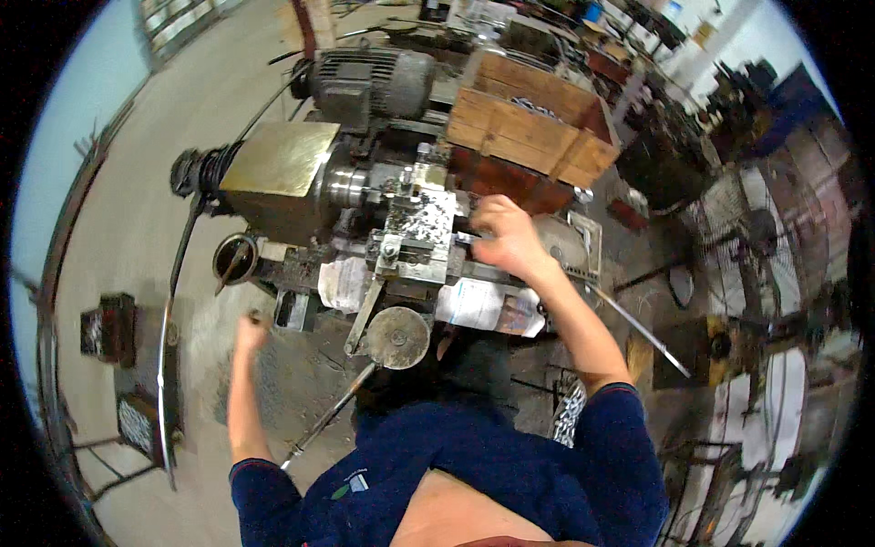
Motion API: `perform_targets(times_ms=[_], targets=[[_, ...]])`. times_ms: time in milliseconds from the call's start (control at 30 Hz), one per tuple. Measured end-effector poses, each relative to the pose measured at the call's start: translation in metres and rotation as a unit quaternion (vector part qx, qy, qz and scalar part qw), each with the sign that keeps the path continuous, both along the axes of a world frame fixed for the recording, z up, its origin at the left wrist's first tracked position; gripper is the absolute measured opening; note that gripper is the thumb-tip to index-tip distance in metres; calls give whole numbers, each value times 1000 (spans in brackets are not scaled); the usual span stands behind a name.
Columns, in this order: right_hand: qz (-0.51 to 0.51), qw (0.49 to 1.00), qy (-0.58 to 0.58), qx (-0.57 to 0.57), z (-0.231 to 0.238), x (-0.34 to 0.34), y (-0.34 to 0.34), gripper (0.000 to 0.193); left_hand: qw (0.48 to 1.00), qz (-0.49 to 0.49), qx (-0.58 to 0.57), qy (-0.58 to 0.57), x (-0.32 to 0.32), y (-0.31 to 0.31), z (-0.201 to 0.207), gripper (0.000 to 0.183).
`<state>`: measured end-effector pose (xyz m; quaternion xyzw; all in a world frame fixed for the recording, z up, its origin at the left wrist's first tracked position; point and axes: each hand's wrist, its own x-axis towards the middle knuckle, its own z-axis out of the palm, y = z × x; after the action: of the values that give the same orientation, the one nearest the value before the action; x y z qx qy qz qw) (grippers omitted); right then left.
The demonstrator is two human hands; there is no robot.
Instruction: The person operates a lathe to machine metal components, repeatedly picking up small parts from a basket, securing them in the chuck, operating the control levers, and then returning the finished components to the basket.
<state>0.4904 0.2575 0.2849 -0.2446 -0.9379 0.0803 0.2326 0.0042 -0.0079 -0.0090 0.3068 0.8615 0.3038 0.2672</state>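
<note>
A small metal lathe stands before me, with a brassy headstock cover (278, 159) and a shiny round spindle nose (346, 189). Metal chips litter its cross slide (421, 223). My right hand (508, 239) is at the lathe's right side, beyond the slide, its fingers curled; whatever they grip is hidden. Low at the left, my left hand (251, 333) is closed, with a small dark end showing at its top that I cannot identify. Close by is a round dark pot (236, 259) with a stick in it. A round metal disc (398, 337) sits at the lathe's front.
Behind the lathe are a finned motor (374, 82) and a wooden crate (524, 137) holding small parts. White sheets (488, 305) lie along the front. A slanting rod (333, 410) reaches toward me. To the right are a shallow tray (574, 242) and a long rod (643, 330).
</note>
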Motion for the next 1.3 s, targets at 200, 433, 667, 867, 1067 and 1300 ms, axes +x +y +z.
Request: perform_targets(times_ms=[200, 433, 667, 867, 1067, 1300], targets=[[-274, 943, -46, -183, -16, 153, -21, 48, 872, -278, -169, 366, 18, 35, -5, 29], [-589, 740, -283, -158, -97, 357, -28, 44, 894, -215, -199, 340, 28, 49, 45, 29], [-653, 673, -297, -181, -148, 378, -88, 33, 957, -124, -200, 172, -18, -31, -7, 37], [-572, 771, -130, -247, -156, 300, -220, 30, 976, -11, -199, -91, 2, -85, -17, 27], [-512, 770, 35, -379, -147, 248, -241, 33, 986, -30, -134, -92, -16, -84, -31, 25], [-528, 753, -28, -392, -152, 253, -236, 35, 989, -91, -115, -27, 24, -11, 22, 31]])
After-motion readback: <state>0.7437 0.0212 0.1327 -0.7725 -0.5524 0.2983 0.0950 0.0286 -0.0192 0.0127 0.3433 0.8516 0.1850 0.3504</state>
